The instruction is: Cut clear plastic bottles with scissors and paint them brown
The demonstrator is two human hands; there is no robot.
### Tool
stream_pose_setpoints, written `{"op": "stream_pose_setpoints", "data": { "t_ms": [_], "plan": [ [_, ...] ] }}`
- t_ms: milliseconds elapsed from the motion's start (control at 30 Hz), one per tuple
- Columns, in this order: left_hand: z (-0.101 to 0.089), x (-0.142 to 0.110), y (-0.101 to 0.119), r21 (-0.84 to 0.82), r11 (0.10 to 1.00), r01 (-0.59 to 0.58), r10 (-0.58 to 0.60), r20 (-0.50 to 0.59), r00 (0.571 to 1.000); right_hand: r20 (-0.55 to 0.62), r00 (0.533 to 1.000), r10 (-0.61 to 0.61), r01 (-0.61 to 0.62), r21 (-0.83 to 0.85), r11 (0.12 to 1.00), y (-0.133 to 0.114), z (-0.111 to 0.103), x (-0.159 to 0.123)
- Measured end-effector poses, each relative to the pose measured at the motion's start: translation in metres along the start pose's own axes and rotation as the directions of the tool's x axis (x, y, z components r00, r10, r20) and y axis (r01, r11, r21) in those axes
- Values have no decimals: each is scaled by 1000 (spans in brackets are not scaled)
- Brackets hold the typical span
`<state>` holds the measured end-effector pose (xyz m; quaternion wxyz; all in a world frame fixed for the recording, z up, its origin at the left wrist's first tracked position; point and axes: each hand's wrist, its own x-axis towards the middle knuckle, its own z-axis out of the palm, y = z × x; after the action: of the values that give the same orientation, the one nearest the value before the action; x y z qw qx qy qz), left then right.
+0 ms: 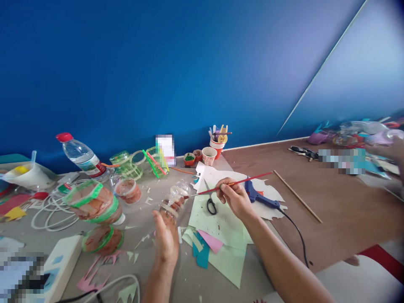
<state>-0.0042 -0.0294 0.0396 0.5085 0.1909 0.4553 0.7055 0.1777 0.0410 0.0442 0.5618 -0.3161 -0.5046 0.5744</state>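
Note:
My left hand [166,237] grips the base of a clear plastic bottle piece [174,198] streaked with brown paint, tilted up and away from me. My right hand [234,197] pinches a thin red paintbrush [240,183] near its middle. The brush tip reaches into the open end of the bottle piece. Both hands hover over the grey table [148,219], above scraps of pale green paper [221,235].
Scissors [210,204] and a blue glue gun [260,198] lie on paper by my right hand. Brown-painted bottle sections with green tape [94,204] stand at left, behind them a water bottle [80,156]. Paint cups [208,155] line the wall. A wooden stick [296,195] lies at right.

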Motion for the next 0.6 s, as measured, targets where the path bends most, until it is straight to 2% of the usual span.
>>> {"op": "stream_pose_setpoints", "data": {
  "t_ms": [67,167,267,400,500,600],
  "plan": [
    [0,0,0,-32,998,48,-48,5,999,46,999,29,-30,27,999,0,2,-2],
    [-2,1,0,-34,996,77,-77,17,997,127,990,59,-56,-26,998,1,8,-6],
    [-2,0,-1,-46,997,62,-61,30,998,98,994,45,-37,-85,996,0,8,-5],
    [2,-3,4,-113,989,91,-88,27,996,32,999,1,-1,-24,1000,-1,4,-2],
    [7,-5,10,-148,977,155,-155,11,988,88,996,27,-26,-13,1000,-1,6,-3],
    [9,-7,17,-189,956,223,-229,-11,973,102,994,36,-25,-109,994,-2,6,-3]
  ]
}}
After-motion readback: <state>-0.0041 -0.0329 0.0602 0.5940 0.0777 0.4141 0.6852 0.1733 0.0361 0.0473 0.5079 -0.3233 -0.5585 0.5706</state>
